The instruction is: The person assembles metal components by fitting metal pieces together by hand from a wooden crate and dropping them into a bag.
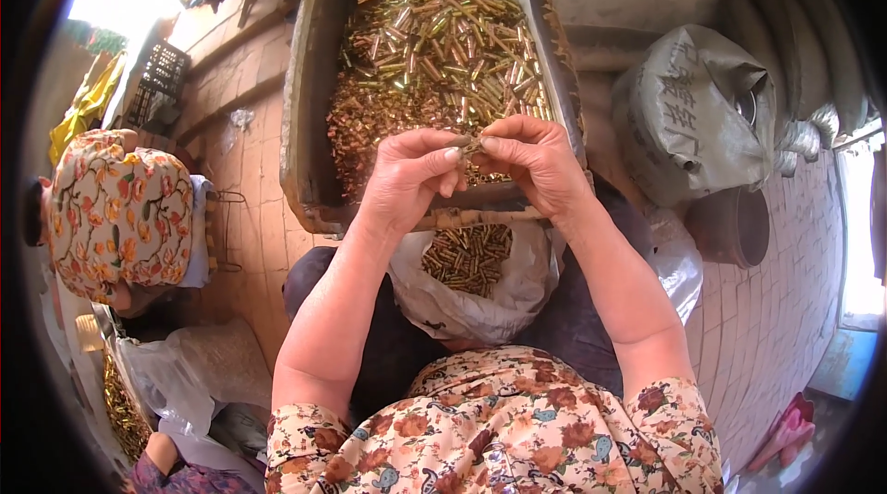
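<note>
Over the near end of a deep metal-edged bin (305,115), my left hand (407,170) and my right hand (543,166) meet fingertip to fingertip. Both pinch a small bolt-like metal piece (469,146), mostly covered by the fingers; its exact kind is too small to make out. Long brass-coloured metal rods or sleeves (453,41) fill the bin's far and right parts. Smaller coppery pieces (374,138) lie heaped at its near left. Between my knees, below my wrists, a white plastic bag (416,295) holds many short brass-coloured pieces (467,258).
A person in flowered clothing (125,217) sits at the left, near a black crate (159,78). At the lower left are a clear plastic bag (171,374) and another person's arm (163,452). A grey sack (684,124) and a dark bucket (730,228) stand to the right.
</note>
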`<state>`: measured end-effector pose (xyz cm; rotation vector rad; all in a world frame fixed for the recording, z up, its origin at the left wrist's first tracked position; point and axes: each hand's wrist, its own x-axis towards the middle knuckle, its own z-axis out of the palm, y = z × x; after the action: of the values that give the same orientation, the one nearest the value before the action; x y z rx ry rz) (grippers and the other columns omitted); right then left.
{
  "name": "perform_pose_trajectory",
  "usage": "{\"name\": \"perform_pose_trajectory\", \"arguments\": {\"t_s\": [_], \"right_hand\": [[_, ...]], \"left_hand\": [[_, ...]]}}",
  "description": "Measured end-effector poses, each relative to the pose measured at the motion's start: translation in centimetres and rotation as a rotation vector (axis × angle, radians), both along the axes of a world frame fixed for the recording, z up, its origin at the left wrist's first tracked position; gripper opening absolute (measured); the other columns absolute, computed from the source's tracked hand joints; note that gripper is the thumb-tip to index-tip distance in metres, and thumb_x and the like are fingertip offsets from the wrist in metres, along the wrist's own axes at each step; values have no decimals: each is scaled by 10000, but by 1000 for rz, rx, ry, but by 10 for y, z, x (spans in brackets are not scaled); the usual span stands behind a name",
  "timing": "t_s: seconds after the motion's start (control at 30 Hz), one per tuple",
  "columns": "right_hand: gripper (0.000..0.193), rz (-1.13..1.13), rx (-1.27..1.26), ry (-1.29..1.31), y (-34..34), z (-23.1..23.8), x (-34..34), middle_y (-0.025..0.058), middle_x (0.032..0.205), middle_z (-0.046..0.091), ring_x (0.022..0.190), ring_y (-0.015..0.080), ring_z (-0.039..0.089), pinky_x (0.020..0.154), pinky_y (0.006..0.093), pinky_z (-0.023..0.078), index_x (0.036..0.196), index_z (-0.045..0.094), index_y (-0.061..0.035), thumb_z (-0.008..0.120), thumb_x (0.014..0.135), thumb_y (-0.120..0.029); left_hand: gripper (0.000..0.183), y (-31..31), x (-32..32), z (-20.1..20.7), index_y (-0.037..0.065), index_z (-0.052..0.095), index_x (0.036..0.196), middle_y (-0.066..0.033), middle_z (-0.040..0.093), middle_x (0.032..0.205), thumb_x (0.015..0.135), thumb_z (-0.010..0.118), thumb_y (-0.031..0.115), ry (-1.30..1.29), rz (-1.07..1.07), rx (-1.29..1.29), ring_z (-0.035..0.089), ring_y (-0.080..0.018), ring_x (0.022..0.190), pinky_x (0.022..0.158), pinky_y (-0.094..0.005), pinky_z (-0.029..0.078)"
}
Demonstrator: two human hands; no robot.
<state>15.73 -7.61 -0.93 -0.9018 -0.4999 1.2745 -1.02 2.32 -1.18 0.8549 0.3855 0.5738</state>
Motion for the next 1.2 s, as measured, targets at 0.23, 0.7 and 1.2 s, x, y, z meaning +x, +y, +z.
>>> {"name": "perform_pose_trajectory", "arguments": {"t_s": [0.23, 0.7, 1.2], "right_hand": [[81, 75, 41, 130, 1, -7, 6, 104, 848, 685, 772, 199, 693, 664, 300, 594, 924, 673, 4, 666, 843, 1], [72, 86, 61, 136, -3, 2, 1, 104, 837, 683, 755, 199, 691, 683, 311, 593, 903, 674, 14, 680, 832, 3], [78, 354, -13, -463, -20, 11, 15, 41, 804, 685, 722, 108, 642, 683, 229, 505, 866, 697, 6, 708, 790, -4]], "left_hand": [[110, -1, 2, -2, -39, 660, 958, -114, 655, 808, 857, 629, -10, -109, -46, -26, 571, -154, 571, 636, -326, 533], [105, -14, -2, 8, -27, 629, 978, -118, 643, 787, 880, 590, -20, -68, 17, 21, 574, -166, 545, 627, -340, 534], [103, -24, -19, 33, -17, 675, 946, -10, 645, 754, 852, 669, 25, 504, -128, 623, 559, -40, 676, 597, -197, 461]]}}
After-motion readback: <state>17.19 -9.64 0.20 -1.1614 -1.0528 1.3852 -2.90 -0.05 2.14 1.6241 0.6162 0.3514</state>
